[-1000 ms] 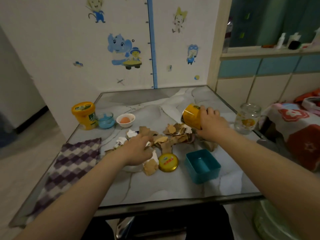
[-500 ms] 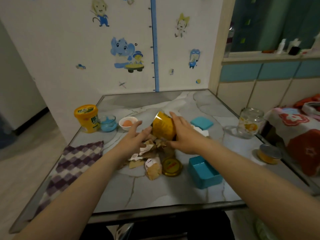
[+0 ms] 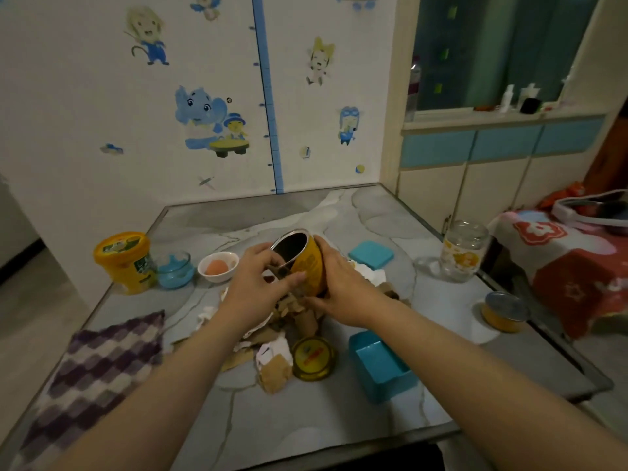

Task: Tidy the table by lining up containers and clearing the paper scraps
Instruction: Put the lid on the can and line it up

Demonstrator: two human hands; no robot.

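A yellow can is tilted over the middle of the table, its open mouth facing up and to the left. My right hand grips its side. My left hand is at the can's mouth with its fingers pinched on brown paper scraps at the rim. A pile of brown and white paper scraps lies under both hands. The can's yellow lid lies flat just in front of the pile.
On the marble table: yellow tub, blue glass bowl, white bowl with an egg, teal lid, open teal box, glass jar, small tin, checkered cloth at left.
My right hand brought the can from the right toward the middle and turned its mouth upward. My left hand rose from the scrap pile to the can's mouth with scraps.
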